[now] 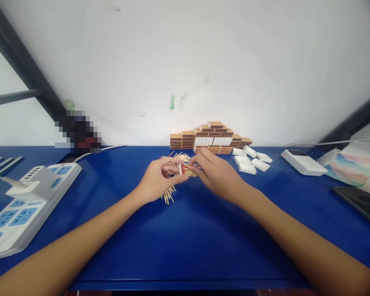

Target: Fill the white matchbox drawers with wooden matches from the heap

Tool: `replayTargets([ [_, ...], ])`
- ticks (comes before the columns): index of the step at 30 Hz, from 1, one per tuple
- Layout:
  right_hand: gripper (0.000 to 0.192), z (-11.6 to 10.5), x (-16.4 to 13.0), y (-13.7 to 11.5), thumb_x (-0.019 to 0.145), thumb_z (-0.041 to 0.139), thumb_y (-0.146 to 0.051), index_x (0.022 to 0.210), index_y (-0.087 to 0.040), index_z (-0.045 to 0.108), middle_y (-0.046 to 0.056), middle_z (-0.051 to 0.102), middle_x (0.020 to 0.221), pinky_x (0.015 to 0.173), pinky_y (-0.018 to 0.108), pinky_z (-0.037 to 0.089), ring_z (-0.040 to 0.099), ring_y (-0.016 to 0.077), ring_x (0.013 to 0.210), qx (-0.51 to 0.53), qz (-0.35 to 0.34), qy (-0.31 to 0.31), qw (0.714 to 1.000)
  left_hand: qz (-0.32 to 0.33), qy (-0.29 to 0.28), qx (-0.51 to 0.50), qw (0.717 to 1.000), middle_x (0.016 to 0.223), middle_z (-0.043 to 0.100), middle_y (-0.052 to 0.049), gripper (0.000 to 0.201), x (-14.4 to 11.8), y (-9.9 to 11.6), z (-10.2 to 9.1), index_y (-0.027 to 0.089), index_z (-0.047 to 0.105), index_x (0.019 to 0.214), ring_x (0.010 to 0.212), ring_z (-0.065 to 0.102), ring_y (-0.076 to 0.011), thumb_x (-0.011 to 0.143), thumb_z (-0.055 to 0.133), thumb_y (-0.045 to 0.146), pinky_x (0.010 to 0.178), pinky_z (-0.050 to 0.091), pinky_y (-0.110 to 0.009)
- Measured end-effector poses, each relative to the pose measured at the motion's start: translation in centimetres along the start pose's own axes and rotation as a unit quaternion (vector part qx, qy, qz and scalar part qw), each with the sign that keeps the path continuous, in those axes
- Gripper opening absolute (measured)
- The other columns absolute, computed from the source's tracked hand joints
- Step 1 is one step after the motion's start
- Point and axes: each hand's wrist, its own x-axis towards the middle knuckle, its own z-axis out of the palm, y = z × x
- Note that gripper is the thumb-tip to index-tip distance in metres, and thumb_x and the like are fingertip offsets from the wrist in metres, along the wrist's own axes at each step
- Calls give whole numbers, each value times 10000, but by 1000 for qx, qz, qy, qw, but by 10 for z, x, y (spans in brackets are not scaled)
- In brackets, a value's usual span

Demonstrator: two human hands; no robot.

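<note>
Head view: I am pinching a small matchbox (183, 169) in my left hand (158, 181), its grip clenched on it, while my right hand (214, 172) is closing fingertips on its far end, steadying it. Loose matchsticks (169, 193) are lying just beneath both grips, within easy reach; stacked matchboxes (210, 137) are sitting beyond on the worktop (191, 234).

Both forearms reach forward and converge at centre. Left hand (158, 181) palm inward, fingers curled, thumb and index pinched. Right hand (214, 172) palm down, fingertips bent, meeting the left's fingertips.
</note>
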Motion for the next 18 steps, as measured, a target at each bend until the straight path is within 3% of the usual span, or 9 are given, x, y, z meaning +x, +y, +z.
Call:
replayTargets([
  [4, 100, -3, 1, -3, 1061, 476, -254, 1038, -207, 561, 83, 568, 1013, 717, 336, 483, 585, 209, 879, 70, 25, 38, 997, -2, 12, 10, 1000, 831, 801, -62, 443, 0, -1, 0, 154, 722, 1129, 657, 672, -158, 746, 890, 298, 587, 452, -265],
  [10, 104, -3, -1, -8, 1046, 501, -231, 1088, -205, 593, 91, 553, 1069, 847, 379, 509, 592, 220, 959, 93, -6, 18, 996, 14, -5, -23, 1000, 865, 805, -69, 440, 0, -6, 2, 155, 717, 1135, 737, 717, -179, 755, 887, 298, 643, 493, -274],
  [18, 78, -15, 0, 12, 1019, 544, -225, 1016, -221, 621, 65, 598, 1016, 731, 348, 473, 575, 191, 841, 69, 19, 33, 997, -34, 21, -114, 993, 919, 813, -102, 482, 4, -9, -4, 138, 718, 1137, 814, 753, -212, 739, 906, 333, 722, 557, -310],
])
